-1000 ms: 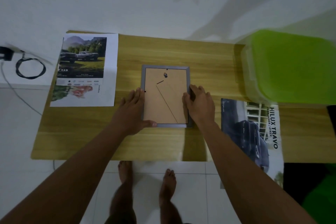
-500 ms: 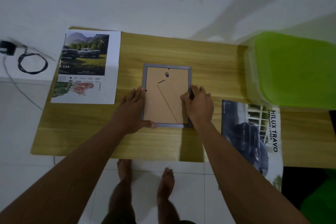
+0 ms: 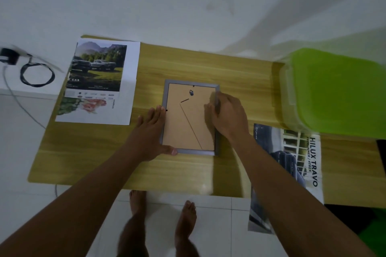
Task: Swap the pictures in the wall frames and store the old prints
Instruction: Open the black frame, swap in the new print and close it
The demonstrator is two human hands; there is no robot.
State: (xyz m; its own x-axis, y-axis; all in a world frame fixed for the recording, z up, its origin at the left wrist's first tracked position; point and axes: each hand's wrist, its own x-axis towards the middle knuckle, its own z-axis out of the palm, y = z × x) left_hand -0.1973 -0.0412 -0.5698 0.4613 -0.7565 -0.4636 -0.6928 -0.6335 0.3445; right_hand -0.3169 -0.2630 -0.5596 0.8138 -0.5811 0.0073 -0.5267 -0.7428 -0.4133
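A grey picture frame lies face down on the wooden table, its brown backing board up. My left hand rests flat along the frame's left edge, thumb on the bottom left corner. My right hand sits at the frame's right edge with fingers curled over the rim and backing. A print of two trucks in a landscape lies at the table's left end over a flowered print. A dark truck print hangs over the front edge at the right.
A green-lidded plastic box stands at the table's right end. A black coiled cable and adapter lie on a white ledge to the left. My bare feet are on the white tile floor below the table's front edge.
My right hand has moved up the frame's right edge and its fingers have curled in over the rim. The left hand has kept its place. The view has shifted slightly.
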